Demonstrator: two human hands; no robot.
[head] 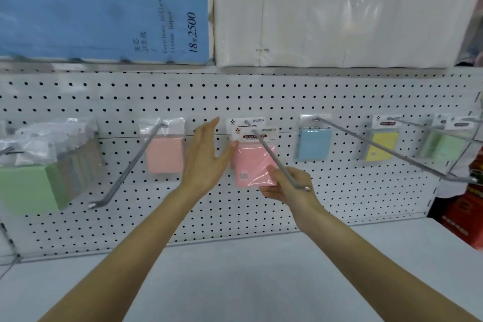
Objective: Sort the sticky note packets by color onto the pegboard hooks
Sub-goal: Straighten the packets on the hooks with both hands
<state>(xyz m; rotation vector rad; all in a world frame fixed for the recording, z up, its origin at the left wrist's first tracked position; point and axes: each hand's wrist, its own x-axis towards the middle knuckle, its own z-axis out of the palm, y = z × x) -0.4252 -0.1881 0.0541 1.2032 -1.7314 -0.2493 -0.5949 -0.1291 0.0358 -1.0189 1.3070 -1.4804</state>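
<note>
The right hand (285, 185) pinches the lower corner of a pink sticky note packet (252, 165), whose top, up and away from the grip, is threaded on a pegboard hook (271, 154). The hook's tip lies just over that hand's knuckles. Left of the grip, the left hand (203, 157) is spread flat, its thumb tip by the packet's top edge

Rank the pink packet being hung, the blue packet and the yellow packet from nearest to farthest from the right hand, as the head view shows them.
1. Pink packet: gripped by the right hand at its lower corner.
2. Blue packet: hanging up and to the right.
3. Yellow packet: hanging farther right still.
</note>
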